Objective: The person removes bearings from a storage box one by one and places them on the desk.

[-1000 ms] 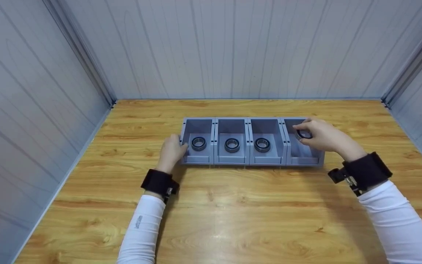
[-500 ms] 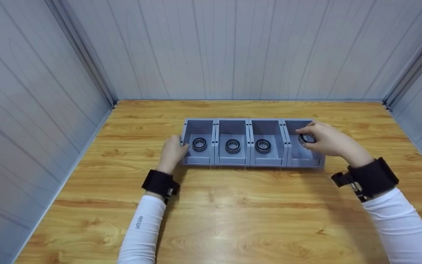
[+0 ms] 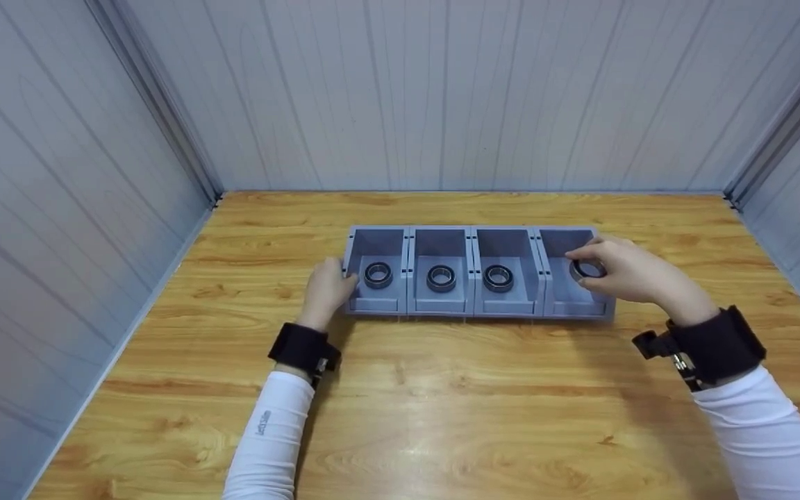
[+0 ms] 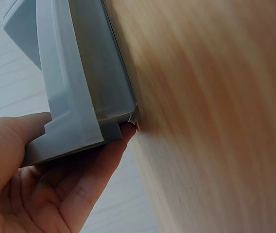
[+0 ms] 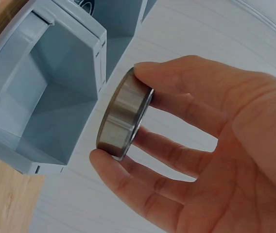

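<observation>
A row of joined grey storage bins (image 3: 441, 309) stands on the wooden table. My left hand (image 3: 327, 292) grips the side wall of the leftmost bin; in the left wrist view the thumb lies on one side of that wall and the fingers (image 4: 99, 179) on the other. Between thumb and fingertips, my right hand (image 3: 632, 272) pinches a ball bearing (image 5: 123, 116) over the rightmost bin (image 3: 577, 309). The wrist view shows the bearing apart from the bin walls. Single bearings lie flat in the left bin (image 3: 378, 275), the second (image 3: 441, 278) and the third (image 3: 498, 278).
White panel walls (image 3: 442, 97) enclose the table (image 3: 400, 403) at the back and both sides. Dark wrist straps with cameras (image 3: 716, 346) sit on both forearms. Bin dividers stand between the compartments.
My right hand has shifted slightly right and toward the front, carrying the bearing with it. The left hand keeps its hold on the leftmost bin.
</observation>
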{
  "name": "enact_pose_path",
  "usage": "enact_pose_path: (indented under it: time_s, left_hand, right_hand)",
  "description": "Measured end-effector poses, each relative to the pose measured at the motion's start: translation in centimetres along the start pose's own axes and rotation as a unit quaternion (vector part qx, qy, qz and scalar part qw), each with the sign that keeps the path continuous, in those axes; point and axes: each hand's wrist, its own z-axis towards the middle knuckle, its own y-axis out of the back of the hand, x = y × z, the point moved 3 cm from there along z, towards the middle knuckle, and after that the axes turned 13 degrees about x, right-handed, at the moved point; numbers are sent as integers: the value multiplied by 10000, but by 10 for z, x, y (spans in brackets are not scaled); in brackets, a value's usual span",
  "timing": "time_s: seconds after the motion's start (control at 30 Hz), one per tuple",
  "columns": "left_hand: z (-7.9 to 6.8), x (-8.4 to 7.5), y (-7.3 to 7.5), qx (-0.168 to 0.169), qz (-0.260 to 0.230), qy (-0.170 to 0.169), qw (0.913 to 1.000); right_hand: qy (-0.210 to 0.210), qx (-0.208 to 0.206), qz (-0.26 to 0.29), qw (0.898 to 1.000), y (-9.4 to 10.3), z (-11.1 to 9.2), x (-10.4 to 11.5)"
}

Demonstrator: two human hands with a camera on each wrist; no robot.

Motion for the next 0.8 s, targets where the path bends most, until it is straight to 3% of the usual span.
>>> enact_pose_path:
  time_s: [0.3, 0.6, 0.8]
  left_hand:
    - [12, 16, -6, 224, -52, 93, 9997]
    - [11, 14, -5, 369, -141, 277, 9988]
    - [13, 17, -6, 266, -235, 123, 9993]
  right_hand:
    - [-57, 100, 43, 9999, 1, -6, 7]
    - [-78, 88, -63, 9999, -2, -12, 12]
    - [-119, 139, -143, 9997, -4, -17, 15]
